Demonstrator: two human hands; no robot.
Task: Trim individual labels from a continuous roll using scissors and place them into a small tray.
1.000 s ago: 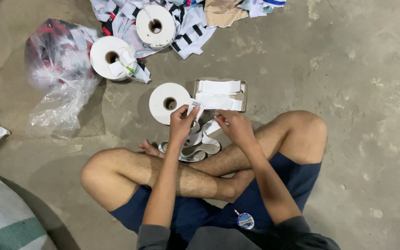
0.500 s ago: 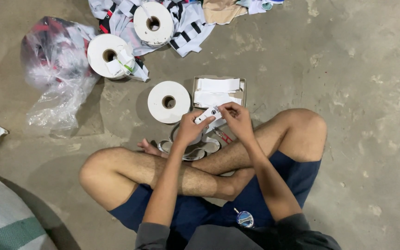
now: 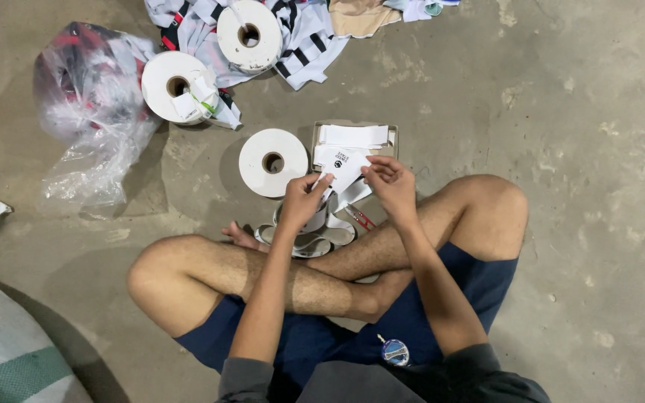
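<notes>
Concrete floor (image 3: 561, 112) bare rightward; left hand (image 3: 304, 200), right hand (image 3: 391, 183) pinching white label (image 3: 346, 170).

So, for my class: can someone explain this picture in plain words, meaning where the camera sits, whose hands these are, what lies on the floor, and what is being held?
The single picture comes from a camera worn on a person's head, looking down. That person sits cross-legged on a concrete floor. The left hand and right hand together hold a small white label with a dark print. Just beyond lies a shallow cardboard box stacked with white labels, and beside it a white tape roll. Two more rolls rest farther off near striped clothing and a clear plastic bag. Loose white tape curls near the feet.
</notes>
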